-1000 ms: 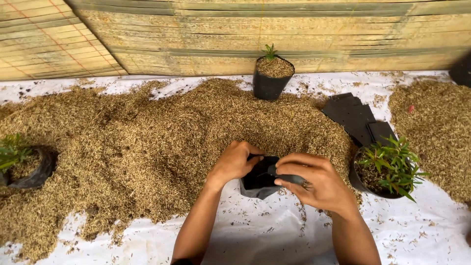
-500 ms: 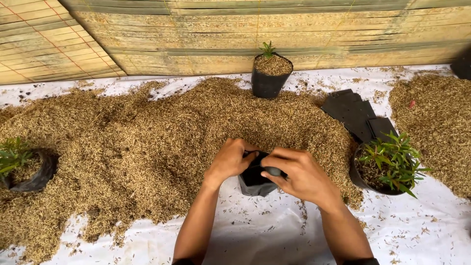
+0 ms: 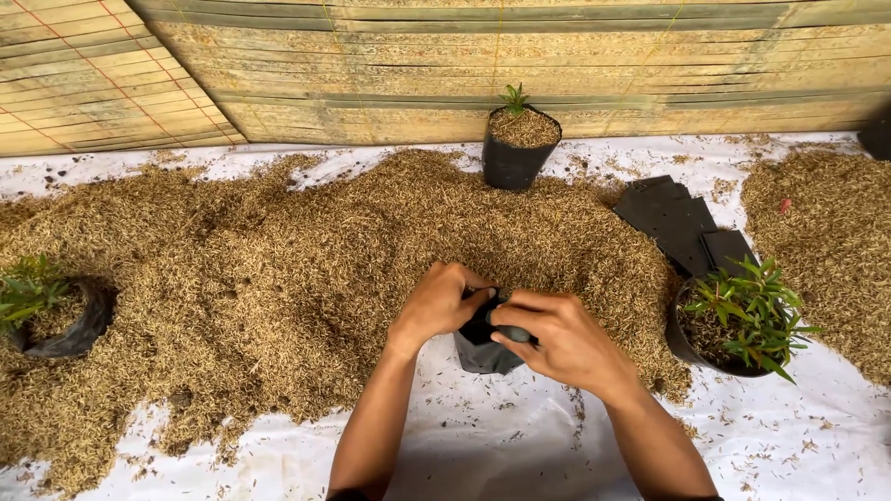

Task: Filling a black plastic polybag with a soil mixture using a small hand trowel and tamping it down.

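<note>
Both my hands grip a small black plastic grow bag (image 3: 484,345) at the front edge of a wide heap of brown husk (image 3: 306,269). My left hand (image 3: 438,302) pinches the bag's rim on its left side. From the right, my right hand (image 3: 555,339) folds over the rim, thumb and fingers pressed on the black plastic. The bag stands on the white sheet (image 3: 520,436), and most of its opening is hidden by my fingers.
A filled black bag with a small seedling (image 3: 516,139) stands at the back by the bamboo wall. A leafy plant in a bag (image 3: 742,315) is at the right, flat empty black bags (image 3: 682,223) behind it. Another potted plant (image 3: 46,311) sits far left. More husk (image 3: 826,232) lies at right.
My hands drew slightly closer together on the bag and shifted a little left. The bag stays at the same spot by the heap.
</note>
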